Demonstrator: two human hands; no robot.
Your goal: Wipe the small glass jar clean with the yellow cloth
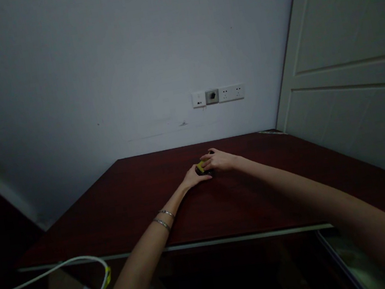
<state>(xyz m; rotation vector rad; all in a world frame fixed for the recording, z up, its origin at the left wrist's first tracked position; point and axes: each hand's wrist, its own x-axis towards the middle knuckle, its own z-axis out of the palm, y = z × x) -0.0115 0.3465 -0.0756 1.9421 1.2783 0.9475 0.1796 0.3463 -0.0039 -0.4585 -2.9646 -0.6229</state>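
Both arms reach out to the middle of the dark red desk (pixel 174 215). My left hand (pixel 193 176) curves around the near left side of a small dark, shiny object (pixel 204 172) on the desk, thumb along its front. From the right, my right hand (pixel 219 160) lies over the same object with bent fingers. Under its fingertips is a small yellow piece (pixel 200 166), on top of or against the dark object. The fingers cover much of both things, and their exact kinds cannot be made out. Two thin bracelets (pixel 163 219) circle my left wrist.
Behind the desk stands a pale wall with a row of switches and sockets (pixel 217 95). A white panelled door (pixel 352 53) borders the right side. A white cable (pixel 82 258) with a yellow tie loops at the front left. Below the desk edge, the area is dark.
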